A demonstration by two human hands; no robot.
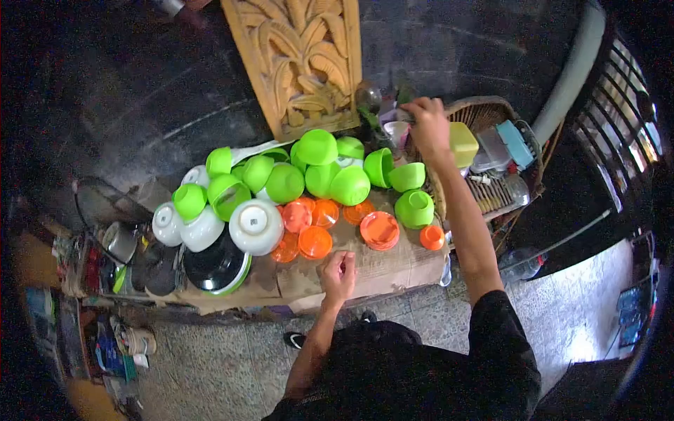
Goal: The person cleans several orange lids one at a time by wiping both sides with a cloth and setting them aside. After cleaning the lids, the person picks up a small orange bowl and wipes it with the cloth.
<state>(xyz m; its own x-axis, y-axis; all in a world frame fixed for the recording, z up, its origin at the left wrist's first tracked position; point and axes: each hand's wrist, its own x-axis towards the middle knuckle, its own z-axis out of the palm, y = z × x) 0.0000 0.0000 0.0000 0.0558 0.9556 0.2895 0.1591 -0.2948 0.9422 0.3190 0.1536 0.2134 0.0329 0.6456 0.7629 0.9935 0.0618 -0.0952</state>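
Observation:
My right hand reaches to the back of the table, beside a pink-and-white cup and left of a wicker basket. Its fingers are closed around something small and greyish that I cannot make out. Low in front of the orange dishes, my left hand is loosely curled, thumb and fingers apart, with nothing visible in it. Nearest to it are an orange dish and a stack of orange dishes. Green bowls lie piled behind them, many upside down. White bowls sit at the left.
The basket holds a yellow container, a blue-lidded box and clear containers. A carved wooden panel leans on the dark wall. Cardboard covers the table. A black bowl and metal pots stand left.

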